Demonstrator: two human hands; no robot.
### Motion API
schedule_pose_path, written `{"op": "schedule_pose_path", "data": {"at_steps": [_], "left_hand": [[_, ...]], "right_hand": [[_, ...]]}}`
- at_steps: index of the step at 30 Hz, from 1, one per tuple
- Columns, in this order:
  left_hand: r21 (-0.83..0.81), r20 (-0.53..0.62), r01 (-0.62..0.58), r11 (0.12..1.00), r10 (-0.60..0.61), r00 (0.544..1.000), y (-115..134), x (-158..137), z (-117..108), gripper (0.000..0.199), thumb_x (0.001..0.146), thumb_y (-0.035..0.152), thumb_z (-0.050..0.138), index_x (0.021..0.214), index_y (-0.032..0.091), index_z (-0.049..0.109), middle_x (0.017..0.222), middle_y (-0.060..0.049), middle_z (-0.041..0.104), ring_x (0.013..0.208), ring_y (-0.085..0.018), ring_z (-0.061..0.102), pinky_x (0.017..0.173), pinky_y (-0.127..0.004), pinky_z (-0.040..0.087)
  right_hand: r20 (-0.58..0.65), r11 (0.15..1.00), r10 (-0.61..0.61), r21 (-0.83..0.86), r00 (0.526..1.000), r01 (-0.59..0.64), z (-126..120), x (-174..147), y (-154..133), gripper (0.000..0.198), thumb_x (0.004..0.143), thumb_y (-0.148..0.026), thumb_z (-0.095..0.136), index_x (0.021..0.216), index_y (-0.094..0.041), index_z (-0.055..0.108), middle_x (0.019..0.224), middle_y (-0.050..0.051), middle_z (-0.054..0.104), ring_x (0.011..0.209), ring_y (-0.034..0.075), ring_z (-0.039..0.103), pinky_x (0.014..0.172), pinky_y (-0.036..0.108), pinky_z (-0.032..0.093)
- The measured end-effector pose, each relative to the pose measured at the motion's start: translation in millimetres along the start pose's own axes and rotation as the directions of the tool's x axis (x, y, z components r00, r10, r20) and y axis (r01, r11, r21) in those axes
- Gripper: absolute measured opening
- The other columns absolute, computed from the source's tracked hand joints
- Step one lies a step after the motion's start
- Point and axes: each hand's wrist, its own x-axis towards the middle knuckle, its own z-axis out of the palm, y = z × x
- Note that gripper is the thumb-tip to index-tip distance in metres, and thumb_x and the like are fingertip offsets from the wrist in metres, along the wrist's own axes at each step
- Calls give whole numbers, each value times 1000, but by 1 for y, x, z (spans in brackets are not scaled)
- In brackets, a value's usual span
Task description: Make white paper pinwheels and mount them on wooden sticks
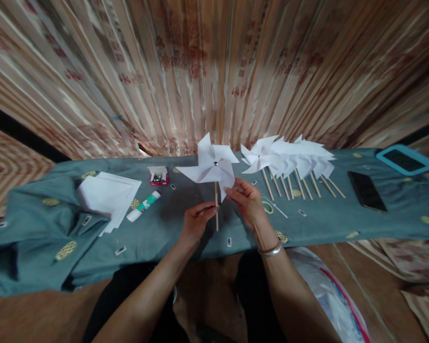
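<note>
A white paper pinwheel (207, 170) with a silver pin at its centre is held upright over the middle of the table. My left hand (196, 220) pinches its wooden stick (217, 221) below the blades. With thumb and fingers, my right hand (246, 199) grips the lower right blade of the same pinwheel. Just right of that hand lie scissors (268, 206) with light green handles, partly hidden by it. Beyond them, several finished pinwheels (286, 157) overlap in a row, their sticks pointing toward me.
On the left are white paper sheets (119, 190), a glue stick (145, 206) and a small open red box of pins (159, 177). At the right lie a dark phone (366, 191) and a blue-framed tablet (405, 161). A green cloth (157, 245) covers the table; a curtain hangs behind.
</note>
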Motion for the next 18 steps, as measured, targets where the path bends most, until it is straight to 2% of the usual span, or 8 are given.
{"op": "schedule_pose_path", "data": {"at_steps": [5,11,15,18], "left_hand": [[-8,-11,-6,1000,6,1000,0,0,1,23,52,29,85,72,20,79,73,-3,75,73,-17,65,80,-31,49],[-23,3,3,1000,-3,1000,1,-2,5,25,52,29,85,74,21,79,77,-4,76,77,-20,67,83,-34,50],[-14,10,3,1000,-3,1000,2,-3,6,23,52,27,85,73,21,79,78,-4,77,78,-20,68,86,-35,50],[14,1,-10,1000,10,1000,2,-1,4,21,53,28,84,73,21,79,77,-4,76,78,-20,68,85,-35,50]], "right_hand": [[8,999,14,33,1000,-14,1,-1,0,44,50,-34,89,88,-23,69,64,-6,68,56,9,57,57,22,49],[47,997,1,-80,999,3,5,-1,6,46,51,-42,88,88,-24,67,69,-4,70,60,13,62,63,27,53],[46,970,-70,-230,996,79,8,-4,7,45,56,-43,85,92,-24,65,66,-4,70,61,15,65,62,29,53],[19,902,-159,-405,987,153,5,-7,5,38,63,-43,81,91,-21,67,65,-2,70,58,15,63,56,27,48]]}}
